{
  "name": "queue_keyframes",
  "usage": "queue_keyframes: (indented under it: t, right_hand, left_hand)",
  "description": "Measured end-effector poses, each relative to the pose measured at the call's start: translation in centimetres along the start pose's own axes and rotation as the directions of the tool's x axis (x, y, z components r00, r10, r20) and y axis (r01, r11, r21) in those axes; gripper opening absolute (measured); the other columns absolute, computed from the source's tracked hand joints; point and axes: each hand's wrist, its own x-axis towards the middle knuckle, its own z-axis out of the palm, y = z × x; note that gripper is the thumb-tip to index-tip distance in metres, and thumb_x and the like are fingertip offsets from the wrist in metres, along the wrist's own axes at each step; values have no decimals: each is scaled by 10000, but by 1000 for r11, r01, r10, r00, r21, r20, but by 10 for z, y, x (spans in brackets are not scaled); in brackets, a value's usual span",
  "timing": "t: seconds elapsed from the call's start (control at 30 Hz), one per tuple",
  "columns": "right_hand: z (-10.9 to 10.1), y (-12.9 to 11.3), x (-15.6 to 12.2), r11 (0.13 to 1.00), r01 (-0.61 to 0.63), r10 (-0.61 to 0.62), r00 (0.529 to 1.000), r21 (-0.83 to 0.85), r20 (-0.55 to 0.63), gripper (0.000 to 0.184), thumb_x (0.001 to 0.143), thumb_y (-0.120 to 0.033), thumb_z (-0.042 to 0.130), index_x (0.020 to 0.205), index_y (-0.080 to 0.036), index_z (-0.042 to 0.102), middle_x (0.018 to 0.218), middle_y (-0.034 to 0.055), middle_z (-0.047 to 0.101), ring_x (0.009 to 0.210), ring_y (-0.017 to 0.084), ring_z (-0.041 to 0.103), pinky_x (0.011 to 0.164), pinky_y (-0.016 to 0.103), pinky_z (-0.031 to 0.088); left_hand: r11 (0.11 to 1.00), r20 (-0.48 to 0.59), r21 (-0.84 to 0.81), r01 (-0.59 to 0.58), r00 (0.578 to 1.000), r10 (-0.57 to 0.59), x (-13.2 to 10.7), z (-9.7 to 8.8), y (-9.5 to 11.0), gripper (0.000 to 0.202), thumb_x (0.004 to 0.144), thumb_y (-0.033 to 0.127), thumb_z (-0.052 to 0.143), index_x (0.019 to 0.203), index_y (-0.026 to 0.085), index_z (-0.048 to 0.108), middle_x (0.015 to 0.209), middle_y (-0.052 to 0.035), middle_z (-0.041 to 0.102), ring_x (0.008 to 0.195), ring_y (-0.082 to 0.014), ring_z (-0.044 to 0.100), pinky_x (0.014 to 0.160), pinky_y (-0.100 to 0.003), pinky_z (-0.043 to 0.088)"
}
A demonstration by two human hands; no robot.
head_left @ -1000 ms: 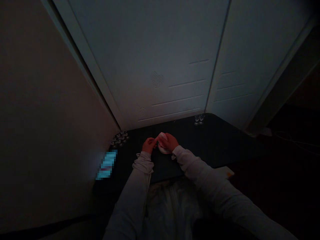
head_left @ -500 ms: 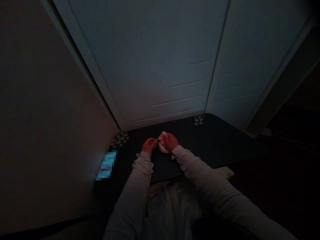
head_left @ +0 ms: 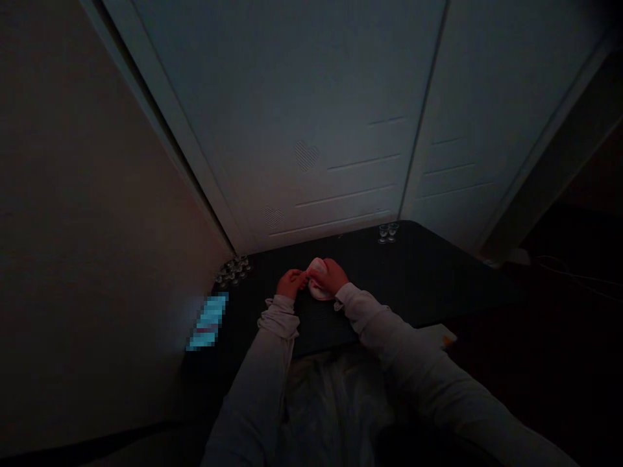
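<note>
Above the middle of the table, my left hand (head_left: 291, 283) is closed, its fingertips pinching what looks like the stem of a small glass, mostly hidden by fingers and cloth. My right hand (head_left: 333, 277) grips a pale cloth (head_left: 321, 292) that looks pinkish in the dim light. The cloth is bunched against the left fingertips, and a fold of it hangs below the right hand. Both hands almost touch.
Several small stemmed glasses (head_left: 233, 270) crowd the table's left back corner. Two more stemmed glasses (head_left: 388, 233) stand at the back right. A bright pixelated screen (head_left: 208, 322) leans at the left edge of the dark table (head_left: 389, 285). White panels (head_left: 341, 175) rise behind.
The cloth's upper part has changed from a pointed fold to a rounder bunch over the left fingertips. Both hands stay in nearly the same place.
</note>
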Motion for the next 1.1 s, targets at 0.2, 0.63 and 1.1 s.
queue_keyframes:
  t: [0.2, 0.63, 1.1]
  right_hand:
    - [3, 3, -1, 999, -8, 8, 1000, 44, -8, 362, 648, -488, 413, 717, -137, 468, 695, 22, 467, 616, 95, 418, 550, 200, 305]
    - [-4, 0, 2, 991, 52, -56, 998, 121, 29, 271, 756, -331, 327, 742, -157, 533, 654, 28, 518, 645, 114, 451, 587, 215, 308]
    - [1, 2, 0, 997, 54, -54, 999, 51, 0, 275, 661, -404, 448, 715, -140, 502, 689, 16, 485, 649, 102, 437, 581, 204, 314]
  left_hand:
    - [1000, 0, 22, -3, 1000, 3, -1, 0, 1, 340, 526, 397, 569, 709, 124, 480, 520, 2, 544, 434, -73, 465, 440, -217, 368]
    - [1000, -11, -6, 22, 1000, -22, -1, 0, 2, 360, 534, 425, 551, 717, 123, 483, 521, -6, 545, 451, -78, 476, 446, -214, 371]
    - [995, -8, 100, 10, 1000, -10, -2, -1, 3, 359, 587, 495, 461, 566, 139, 503, 476, -11, 544, 409, -80, 454, 445, -218, 359]
